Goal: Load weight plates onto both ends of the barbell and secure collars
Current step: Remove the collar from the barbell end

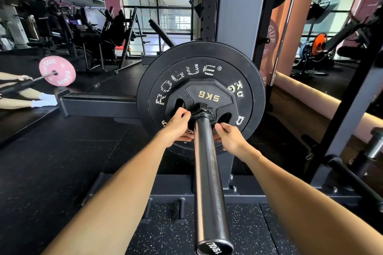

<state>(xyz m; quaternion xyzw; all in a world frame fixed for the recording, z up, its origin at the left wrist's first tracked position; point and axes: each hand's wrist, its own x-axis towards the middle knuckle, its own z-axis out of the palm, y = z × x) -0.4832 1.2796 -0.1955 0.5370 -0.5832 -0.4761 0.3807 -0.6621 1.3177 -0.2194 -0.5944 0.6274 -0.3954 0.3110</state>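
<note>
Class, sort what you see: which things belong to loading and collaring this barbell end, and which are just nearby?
In use: barbell sleeve, large black plate, 5KG plate, collar, left hand, right hand.
Nearby: pink plate, rack upright, orange plate.

1. The barbell sleeve [208,174], running from lower centre up to mid-frame, looks like smooth dark metal with a glossy sheen.
2. The large plate [199,62] at centre is matt black, with raised, worn pale lettering.
3. The small 5 kg plate [209,94] on it is matt black, seemingly rubber-coated, with gold lettering.
4. The collar [204,111] looks like black plastic.
5. The floor [62,161] is dark, finely textured rubber, speckled white at the bottom.
6. The pink plate [57,71] at left is matt.
</note>
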